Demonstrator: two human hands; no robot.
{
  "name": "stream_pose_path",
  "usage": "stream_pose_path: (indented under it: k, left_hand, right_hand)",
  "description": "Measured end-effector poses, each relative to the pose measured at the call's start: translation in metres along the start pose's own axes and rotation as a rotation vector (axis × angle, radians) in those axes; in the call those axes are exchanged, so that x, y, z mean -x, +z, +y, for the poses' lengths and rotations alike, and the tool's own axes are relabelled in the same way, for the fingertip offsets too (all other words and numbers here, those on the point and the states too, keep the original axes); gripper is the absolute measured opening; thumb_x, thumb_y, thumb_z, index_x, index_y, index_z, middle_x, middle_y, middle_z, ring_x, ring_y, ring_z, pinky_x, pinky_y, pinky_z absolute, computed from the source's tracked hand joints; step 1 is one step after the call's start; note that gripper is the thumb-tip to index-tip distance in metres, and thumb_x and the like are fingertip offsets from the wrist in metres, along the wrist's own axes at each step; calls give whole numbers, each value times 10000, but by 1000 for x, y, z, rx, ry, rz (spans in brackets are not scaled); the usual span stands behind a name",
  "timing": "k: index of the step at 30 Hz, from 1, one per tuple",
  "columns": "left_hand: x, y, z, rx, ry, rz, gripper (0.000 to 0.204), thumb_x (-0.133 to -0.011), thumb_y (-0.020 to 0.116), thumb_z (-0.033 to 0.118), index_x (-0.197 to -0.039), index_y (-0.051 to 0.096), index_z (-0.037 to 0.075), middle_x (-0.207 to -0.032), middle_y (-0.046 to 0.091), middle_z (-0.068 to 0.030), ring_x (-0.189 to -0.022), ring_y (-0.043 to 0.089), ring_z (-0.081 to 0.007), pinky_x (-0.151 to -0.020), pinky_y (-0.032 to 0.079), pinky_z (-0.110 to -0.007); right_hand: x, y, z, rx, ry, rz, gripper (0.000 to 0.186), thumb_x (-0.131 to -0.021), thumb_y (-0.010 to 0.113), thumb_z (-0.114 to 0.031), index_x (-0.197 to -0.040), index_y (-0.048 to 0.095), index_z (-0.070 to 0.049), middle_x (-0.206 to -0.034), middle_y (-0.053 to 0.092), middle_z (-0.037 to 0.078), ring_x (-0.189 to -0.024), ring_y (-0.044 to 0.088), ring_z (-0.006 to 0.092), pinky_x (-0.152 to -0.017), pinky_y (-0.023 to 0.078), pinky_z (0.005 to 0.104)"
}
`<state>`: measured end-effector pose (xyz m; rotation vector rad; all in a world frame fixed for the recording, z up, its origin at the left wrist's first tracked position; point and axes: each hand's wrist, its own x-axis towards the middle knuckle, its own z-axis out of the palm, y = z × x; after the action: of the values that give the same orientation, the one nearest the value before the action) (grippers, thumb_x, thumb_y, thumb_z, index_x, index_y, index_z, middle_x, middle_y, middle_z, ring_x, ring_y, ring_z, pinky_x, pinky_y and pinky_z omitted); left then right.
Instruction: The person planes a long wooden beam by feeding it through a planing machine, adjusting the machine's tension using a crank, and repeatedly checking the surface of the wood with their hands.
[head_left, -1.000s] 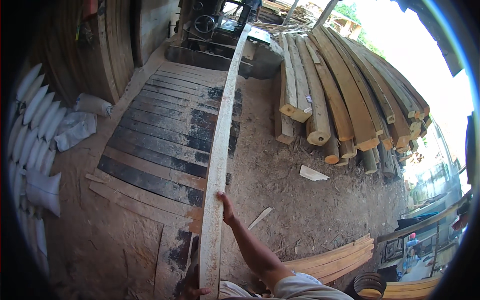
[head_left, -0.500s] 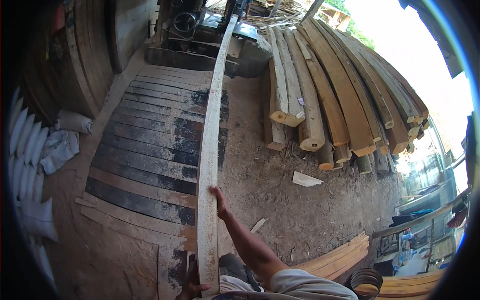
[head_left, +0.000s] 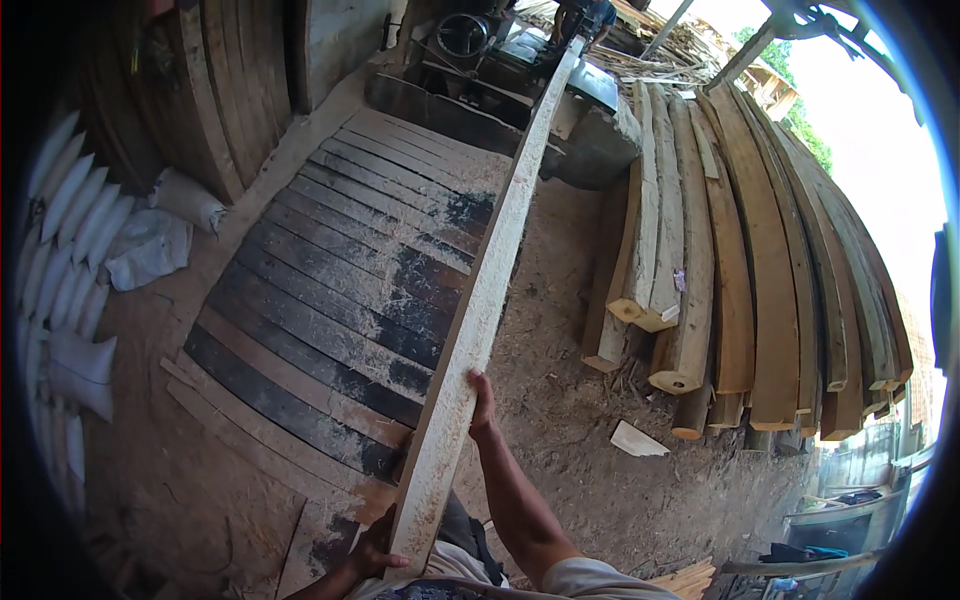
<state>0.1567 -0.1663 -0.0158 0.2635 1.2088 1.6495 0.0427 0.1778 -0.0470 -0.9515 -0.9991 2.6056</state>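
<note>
A long pale sawn beam [head_left: 497,262] runs from my body up to the dark machine [head_left: 462,38] with a round wheel at the back. My right hand [head_left: 482,405] grips the beam's right side about two thirds of the way down the picture. My left hand [head_left: 375,545] is closed around the near end from the left side, its thumb showing at the edge. The far end lies at the machine, where another person [head_left: 575,22] stands, mostly hidden.
A slatted, sawdust-covered platform [head_left: 320,265] lies left of the beam. Stacked white sacks [head_left: 70,230] and upright boards [head_left: 200,80] line the left. A pile of timbers [head_left: 760,270] fills the right, with a wood scrap [head_left: 638,438] on the dirt floor before it.
The beam now slants further right at its far end, and both my hands still grip it. The machine and timber pile appear shifted rightward as the view has turned.
</note>
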Motion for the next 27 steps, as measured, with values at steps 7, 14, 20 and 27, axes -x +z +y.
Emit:
stream_pose_path:
  k: [7,14,20,27]
  left_hand:
    - [-109,-12,41,92,5,-59,1186,-539,845,198,-1527,199,88,-1456,405,-119,-1319,393,-254,-1084,326,-392]
    - [-203,-6,110,17,-5,-45,1216,-534,843,263,-1513,168,10,-1481,364,-148,-1339,358,-249,-1106,286,-370]
    - [-291,-18,134,-28,28,-38,1253,-533,844,285,-1513,123,-15,-1497,327,-168,-1363,323,-247,-1134,235,-365]
    - [-403,-18,201,-77,-21,-39,1241,-529,841,289,-1512,147,-14,-1496,327,-172,-1367,319,-256,-1132,246,-368]
  right_hand:
    - [-95,3,-65,126,-28,49,672,-818,596,-510,-1273,495,-26,-1093,607,156,-984,596,263,-858,478,396]
    - [-185,-2,-122,61,-32,3,687,-813,600,-522,-1280,494,-30,-1076,619,142,-952,611,260,-845,490,393]
    - [-264,8,-177,28,-23,-9,690,-809,603,-522,-1278,495,-28,-1065,626,150,-932,621,259,-822,502,386]
    - [-368,3,-245,11,-10,-11,670,-806,610,-514,-1259,502,-32,-1060,625,152,-923,624,267,-819,506,398]
